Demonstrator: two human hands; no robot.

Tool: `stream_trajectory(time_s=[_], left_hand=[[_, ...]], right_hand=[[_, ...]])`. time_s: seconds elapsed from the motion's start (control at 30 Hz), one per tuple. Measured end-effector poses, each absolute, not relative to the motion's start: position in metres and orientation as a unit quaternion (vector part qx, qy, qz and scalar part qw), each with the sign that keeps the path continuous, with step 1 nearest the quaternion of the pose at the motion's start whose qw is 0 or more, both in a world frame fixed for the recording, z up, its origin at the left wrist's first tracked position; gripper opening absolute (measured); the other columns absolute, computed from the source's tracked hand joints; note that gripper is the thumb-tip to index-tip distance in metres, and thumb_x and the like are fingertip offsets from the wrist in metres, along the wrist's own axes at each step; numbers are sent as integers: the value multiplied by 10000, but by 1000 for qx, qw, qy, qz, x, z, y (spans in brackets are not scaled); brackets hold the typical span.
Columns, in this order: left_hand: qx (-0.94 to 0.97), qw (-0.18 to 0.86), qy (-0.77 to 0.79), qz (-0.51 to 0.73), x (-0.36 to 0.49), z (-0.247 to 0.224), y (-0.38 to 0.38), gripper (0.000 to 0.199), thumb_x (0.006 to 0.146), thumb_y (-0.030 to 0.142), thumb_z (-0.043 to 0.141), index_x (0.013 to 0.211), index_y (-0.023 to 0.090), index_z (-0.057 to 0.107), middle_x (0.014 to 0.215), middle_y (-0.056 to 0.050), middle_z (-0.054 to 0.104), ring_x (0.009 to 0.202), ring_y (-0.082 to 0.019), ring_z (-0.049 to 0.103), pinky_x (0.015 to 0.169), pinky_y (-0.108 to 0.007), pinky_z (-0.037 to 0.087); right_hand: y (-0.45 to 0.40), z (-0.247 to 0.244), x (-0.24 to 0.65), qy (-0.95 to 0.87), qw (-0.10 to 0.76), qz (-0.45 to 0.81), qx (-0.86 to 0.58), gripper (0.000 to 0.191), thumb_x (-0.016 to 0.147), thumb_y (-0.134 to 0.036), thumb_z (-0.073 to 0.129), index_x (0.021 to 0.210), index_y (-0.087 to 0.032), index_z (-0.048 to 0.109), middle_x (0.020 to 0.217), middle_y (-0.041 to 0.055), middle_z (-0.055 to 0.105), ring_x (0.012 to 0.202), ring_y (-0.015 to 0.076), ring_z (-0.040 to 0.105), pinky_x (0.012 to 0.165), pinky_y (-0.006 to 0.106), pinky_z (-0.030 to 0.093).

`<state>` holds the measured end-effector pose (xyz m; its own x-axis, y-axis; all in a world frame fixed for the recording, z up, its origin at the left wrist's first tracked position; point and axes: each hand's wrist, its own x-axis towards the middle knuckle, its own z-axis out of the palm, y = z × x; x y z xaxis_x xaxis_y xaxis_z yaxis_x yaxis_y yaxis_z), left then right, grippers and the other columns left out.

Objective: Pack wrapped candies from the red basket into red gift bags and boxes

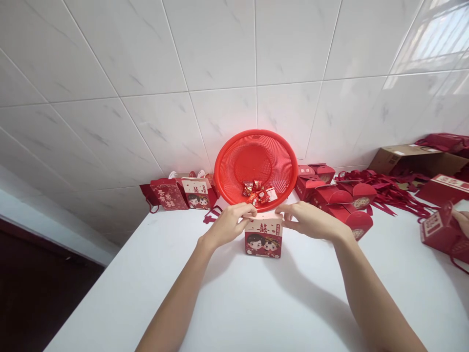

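A small red and cream paper gift box [263,240] with two cartoon faces stands upright on the white table. My left hand [230,223] pinches its top edge at the left corner. At the right corner, the fingers of my right hand [304,219] are closed on the same top edge. Just behind the box leans a red plastic basket [234,161], tilted against the wall. Several wrapped candies [258,193] lie in its lower part. Whatever is inside the box is hidden from this angle.
Similar boxes and red bags [172,194] stand along the wall at left. Red boxes [342,198] are piled right of the basket, beside a heap of red ribbons [390,190]. An open cardboard carton [410,150] sits at far right. Another person's hand [462,221] holds a red box [441,232].
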<state>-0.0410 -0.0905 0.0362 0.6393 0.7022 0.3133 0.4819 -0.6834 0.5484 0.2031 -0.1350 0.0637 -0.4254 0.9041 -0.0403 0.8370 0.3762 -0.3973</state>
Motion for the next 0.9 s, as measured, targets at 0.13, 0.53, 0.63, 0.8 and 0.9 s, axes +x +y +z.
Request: stream_trajectory(time_s=[0.13,0.53,0.63,0.8,0.9], left_hand=[[878,235,333,251,-42,37,-90,208,831,71,462,878,184,629,872,-20,673,809,-162,595,775,-265,474],[877,293,304,231,-47,41,-89,133,867,146,511,910,185,631,942,-28,705,883,-173,638,845,-269,492],[886,260,309,228,-48,39,-87,197,860,94,476,929,190,634,960,-28,704,898,-174,639,857,-276,481],[894,225,315,225,-49,37,-86,249,844,63,459,948,196,642,973,-30,707,902,-180,640,842,-283,480],[895,229,309,227,-49,38,-86,244,852,78,466,954,193,656,974,-35,715,901,-182,643,851,-287,481]], right_hand=[[-129,59,196,-829,89,159,-529,146,914,-132,473,838,-197,579,844,45,665,715,171,599,593,258,370],[-121,55,192,-823,87,162,-537,219,795,-26,420,690,-206,354,656,-13,519,576,125,437,565,261,240],[-121,54,191,-820,89,161,-543,216,786,-27,420,688,-208,353,648,-14,523,571,127,439,568,263,243],[-122,56,189,-817,87,166,-546,218,777,-14,418,685,-206,372,644,-17,548,542,116,426,569,260,243],[-122,56,190,-817,87,175,-543,204,772,-7,415,709,-201,421,689,-7,595,559,115,468,574,258,252]])
